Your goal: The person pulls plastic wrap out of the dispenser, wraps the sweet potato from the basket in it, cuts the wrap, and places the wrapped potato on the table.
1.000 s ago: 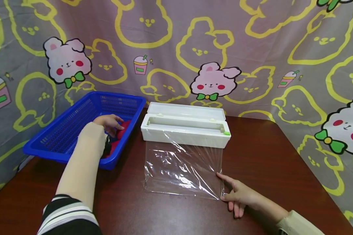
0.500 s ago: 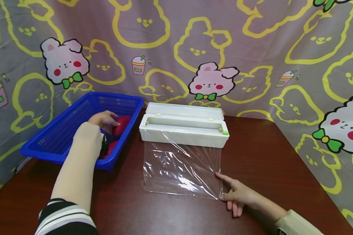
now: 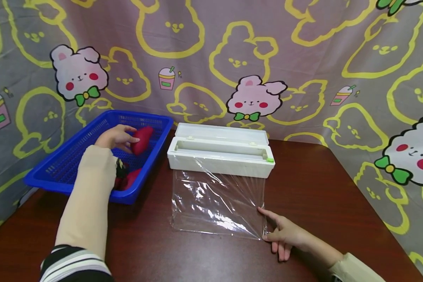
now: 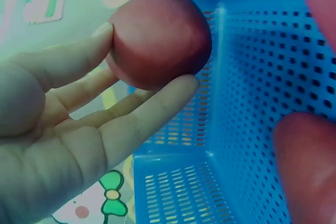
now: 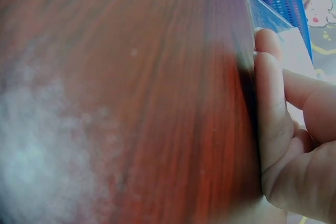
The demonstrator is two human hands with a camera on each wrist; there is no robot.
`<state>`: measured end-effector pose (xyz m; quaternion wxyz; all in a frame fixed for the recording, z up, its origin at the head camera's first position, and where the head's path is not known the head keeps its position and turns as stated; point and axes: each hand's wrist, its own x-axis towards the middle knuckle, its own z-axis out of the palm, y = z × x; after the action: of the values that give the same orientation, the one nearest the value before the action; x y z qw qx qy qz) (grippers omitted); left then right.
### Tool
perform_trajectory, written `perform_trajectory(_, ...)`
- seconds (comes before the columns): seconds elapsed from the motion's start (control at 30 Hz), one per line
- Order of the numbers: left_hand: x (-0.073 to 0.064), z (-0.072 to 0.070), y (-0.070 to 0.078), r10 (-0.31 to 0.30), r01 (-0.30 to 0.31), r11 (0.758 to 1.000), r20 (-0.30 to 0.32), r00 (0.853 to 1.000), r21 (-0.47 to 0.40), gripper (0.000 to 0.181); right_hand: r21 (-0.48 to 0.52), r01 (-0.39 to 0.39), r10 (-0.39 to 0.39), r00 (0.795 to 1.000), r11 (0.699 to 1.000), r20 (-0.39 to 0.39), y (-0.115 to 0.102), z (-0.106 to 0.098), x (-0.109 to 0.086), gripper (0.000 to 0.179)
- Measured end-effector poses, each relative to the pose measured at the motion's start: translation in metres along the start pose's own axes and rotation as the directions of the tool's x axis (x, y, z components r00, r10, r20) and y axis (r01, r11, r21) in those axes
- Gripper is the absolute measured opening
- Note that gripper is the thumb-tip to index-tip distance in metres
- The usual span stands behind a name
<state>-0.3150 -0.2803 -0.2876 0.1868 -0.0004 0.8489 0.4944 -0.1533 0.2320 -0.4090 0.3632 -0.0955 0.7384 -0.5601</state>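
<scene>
My left hand (image 3: 118, 138) grips a smooth red sweet potato (image 3: 142, 140), held up over the right side of the blue basket (image 3: 70, 135). In the left wrist view, thumb and fingertips hold this sweet potato (image 4: 160, 40) by its sides. More red ones, such as a sweet potato (image 4: 310, 166), lie in the basket. My right hand (image 3: 285, 235) holds the front right corner of the clear plastic wrap (image 3: 215, 207), its index finger along the right edge. Creases run from that corner back to the white wrap dispenser (image 3: 220, 162), whose lid stands open.
A brown wooden table (image 3: 324, 188) carries everything, with the basket at the left and the dispenser at the back middle. A small green piece (image 3: 270, 159) sits on the dispenser's right end. Behind hangs a cartoon-printed curtain (image 3: 194, 47).
My left hand has taken hold of a sweet potato in the basket and lifted it up and away from the others. The right hand and the plastic wrap have stayed in place.
</scene>
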Motion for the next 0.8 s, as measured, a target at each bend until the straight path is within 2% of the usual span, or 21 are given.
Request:
perform_trajectory(0.2,-0.011,-0.007,0.008,0.053,-0.053,0.999,-0.069,0.996,0.006,0.060,-0.002,-0.001,0.001,1.000,1.000,0.000,-0.001,0.001,-0.001,0.083)
perform_trajectory(0.43,-0.021,-0.003,0.030,0.112,-0.100,0.991,-0.144,0.983,0.085,0.061,-0.008,0.012,-0.013,1.000,1.000,-0.005,-0.001,0.002,-0.002,0.082)
perform_trajectory(0.8,-0.041,0.002,0.065,0.182,-0.146,0.970,-0.183,0.966,0.196,0.061,-0.014,0.020,-0.020,1.000,1.000,-0.009,0.000,0.002,-0.001,0.082)
